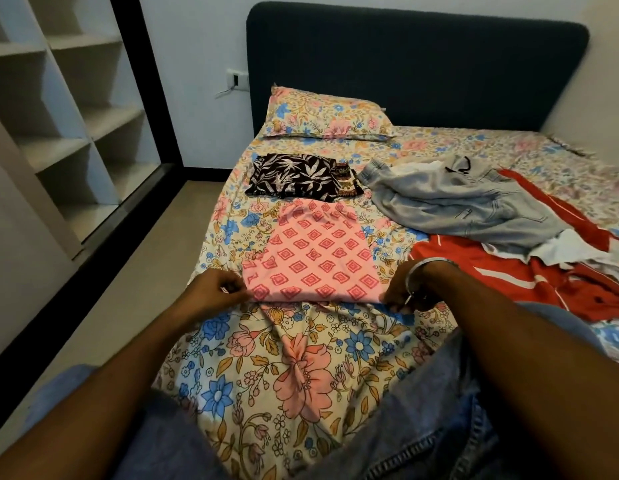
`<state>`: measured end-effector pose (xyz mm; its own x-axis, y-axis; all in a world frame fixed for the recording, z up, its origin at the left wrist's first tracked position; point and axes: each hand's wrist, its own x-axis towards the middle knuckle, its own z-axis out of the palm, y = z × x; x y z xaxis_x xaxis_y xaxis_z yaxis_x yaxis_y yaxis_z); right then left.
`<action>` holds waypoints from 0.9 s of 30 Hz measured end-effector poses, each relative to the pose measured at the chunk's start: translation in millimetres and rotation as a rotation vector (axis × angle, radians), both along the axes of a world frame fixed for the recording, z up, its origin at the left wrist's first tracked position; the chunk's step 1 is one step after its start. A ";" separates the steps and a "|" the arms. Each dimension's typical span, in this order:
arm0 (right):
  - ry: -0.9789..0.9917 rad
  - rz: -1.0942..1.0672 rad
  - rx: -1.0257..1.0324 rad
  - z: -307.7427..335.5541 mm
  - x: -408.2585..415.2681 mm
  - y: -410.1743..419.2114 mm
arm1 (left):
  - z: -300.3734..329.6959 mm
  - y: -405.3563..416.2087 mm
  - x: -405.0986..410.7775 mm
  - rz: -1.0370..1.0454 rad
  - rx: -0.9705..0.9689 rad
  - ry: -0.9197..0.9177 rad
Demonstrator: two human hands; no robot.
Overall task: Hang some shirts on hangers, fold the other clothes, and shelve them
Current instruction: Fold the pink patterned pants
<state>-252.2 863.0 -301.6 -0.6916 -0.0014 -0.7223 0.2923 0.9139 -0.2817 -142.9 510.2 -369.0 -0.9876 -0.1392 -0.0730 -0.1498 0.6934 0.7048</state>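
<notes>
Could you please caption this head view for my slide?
Both hands pinch the pink garment's near corners on the bed.

Floral bed point(301, 368) under pillow point(327, 114), scattered clothes point(467, 202).

Home bedroom, indicated by: bed point(301, 358) w/ floral sheet, padded headboard point(422, 64), pillow point(325, 114), built-in wardrobe shelves point(58, 98) at left.
</notes>
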 end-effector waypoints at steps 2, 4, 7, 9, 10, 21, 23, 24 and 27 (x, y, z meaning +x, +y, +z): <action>-0.049 -0.022 -0.039 -3.2 -3.2 -2.5 | -1.1 4.1 0.4 0.077 0.053 0.016; -0.060 -0.034 -0.056 -6.4 -6.5 -3.2 | -2.4 6.5 1.0 0.055 0.083 -0.066; -0.041 -0.016 -0.025 -9.8 -11.0 -2.2 | -0.8 5.7 1.4 -0.001 0.069 -0.125; -0.027 0.020 0.028 -8.0 -11.7 1.1 | 7.5 -1.3 2.5 0.024 0.101 -0.109; -0.020 0.042 0.053 -5.6 -11.5 2.8 | 12.5 -6.4 4.0 0.040 0.126 -0.115; 0.009 -0.029 -0.059 2.1 -14.4 -8.5 | 5.1 -1.2 -1.7 0.191 0.148 -0.065; 0.073 -0.096 -0.119 -2.3 -20.0 -12.7 | 0.8 4.9 -5.3 0.255 0.131 0.010; 0.097 -0.106 -0.132 -5.2 -23.2 -15.3 | -3.4 7.4 -8.6 0.254 0.136 0.022; 0.104 -0.097 -0.108 -12.2 -29.5 -17.4 | -8.9 10.2 -16.4 0.315 0.260 0.027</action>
